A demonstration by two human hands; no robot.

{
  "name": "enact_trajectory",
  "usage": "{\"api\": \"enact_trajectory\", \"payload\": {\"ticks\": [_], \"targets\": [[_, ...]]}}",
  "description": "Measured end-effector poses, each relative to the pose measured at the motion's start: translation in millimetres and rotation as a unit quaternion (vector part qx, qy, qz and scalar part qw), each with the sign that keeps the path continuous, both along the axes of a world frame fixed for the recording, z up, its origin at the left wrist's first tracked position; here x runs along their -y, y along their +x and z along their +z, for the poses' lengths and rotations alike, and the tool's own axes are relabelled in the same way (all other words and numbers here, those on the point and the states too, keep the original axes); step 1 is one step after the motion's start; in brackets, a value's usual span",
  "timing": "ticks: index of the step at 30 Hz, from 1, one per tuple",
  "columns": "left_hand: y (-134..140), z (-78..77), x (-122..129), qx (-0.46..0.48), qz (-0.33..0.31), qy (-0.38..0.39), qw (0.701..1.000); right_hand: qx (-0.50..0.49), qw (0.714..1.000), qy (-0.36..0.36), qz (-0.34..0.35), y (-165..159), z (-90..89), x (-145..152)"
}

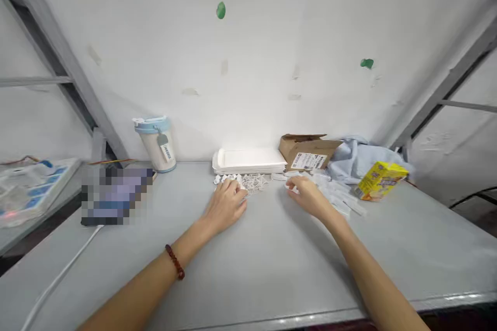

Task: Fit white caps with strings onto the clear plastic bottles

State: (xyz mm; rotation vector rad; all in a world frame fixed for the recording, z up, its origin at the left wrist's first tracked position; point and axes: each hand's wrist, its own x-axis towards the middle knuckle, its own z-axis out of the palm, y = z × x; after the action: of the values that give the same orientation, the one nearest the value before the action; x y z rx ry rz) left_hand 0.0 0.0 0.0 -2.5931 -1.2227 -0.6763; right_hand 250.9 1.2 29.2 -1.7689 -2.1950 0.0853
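Note:
My left hand (227,201) is at a row of small white plastic pieces (218,179), palm down, its fingers bent together. The fingertips are partly hidden, and whatever they hold cannot be made out. Beside it lies a loose pile of thin white plastic pieces (254,182). My right hand (306,197) is just left of a heap of clear, slim plastic pieces (337,194). Its thumb and forefinger curl toward each other, with a whitish bit at the tips that is too small to name. Behind both hands sits a stack of white trays (250,159).
An opened cardboard box (308,152), a light blue cloth (357,158) and a yellow carton (380,181) stand at the back right. At left are a tumbler (157,145), a blurred-out phone (116,196) with a white cable (64,274), and a power strip (42,191).

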Motion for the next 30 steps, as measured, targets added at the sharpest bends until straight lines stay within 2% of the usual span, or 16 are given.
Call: {"api": "enact_trajectory", "payload": {"ticks": [10, 17, 24, 30], "targets": [[-3, -3.8, -9, -0.009, -0.003, 0.008, 1.0, -0.007, 0.999, -0.001, -0.036, 8, -0.7, -4], [3, -4.6, -9, -0.013, 0.01, 0.004, 1.0, -0.007, 0.998, -0.049, -0.044, 15, 7.7, -1], [18, 6.0, -18, -0.026, 0.0, -0.002, 1.0, 0.007, 0.995, -0.086, -0.05, 21, 3.6, -1], [24, 15.6, -26, -0.028, 0.006, -0.008, 1.0, 0.023, 0.995, -0.074, -0.059, 15, 2.3, -1]]}}
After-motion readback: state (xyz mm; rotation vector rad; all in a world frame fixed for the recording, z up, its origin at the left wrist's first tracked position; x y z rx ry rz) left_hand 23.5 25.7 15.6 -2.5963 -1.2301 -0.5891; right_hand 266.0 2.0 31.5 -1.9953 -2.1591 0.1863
